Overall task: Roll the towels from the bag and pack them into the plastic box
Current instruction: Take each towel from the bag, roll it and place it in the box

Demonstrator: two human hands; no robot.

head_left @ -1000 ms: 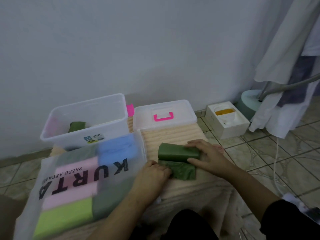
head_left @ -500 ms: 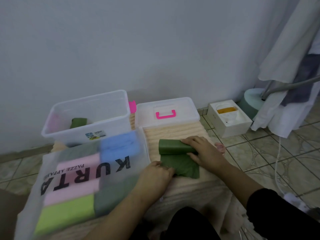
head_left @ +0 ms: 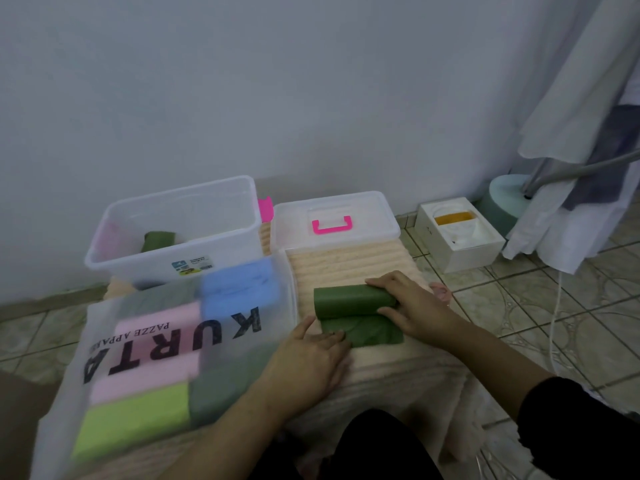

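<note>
A dark green towel (head_left: 353,311) lies half rolled on a beige ribbed mat (head_left: 349,263). My right hand (head_left: 408,306) grips the right end of the roll. My left hand (head_left: 311,355) presses flat on the towel's loose near-left corner. To the left lies a translucent bag (head_left: 166,344) printed KURTA, with folded pink, blue, lime and grey-green towels inside. Behind it stands the clear plastic box (head_left: 180,233), open, with one rolled green towel (head_left: 156,240) in it.
The box's lid (head_left: 336,220) with a pink handle lies behind the mat. A white carton (head_left: 457,233) sits on the tiled floor at the right, near a stand draped with white cloth (head_left: 581,140). A wall runs close behind.
The camera has shifted slightly. My right hand has kept hold of the roll's right end, and my left hand has stayed pressed on the loose edge of the green towel.
</note>
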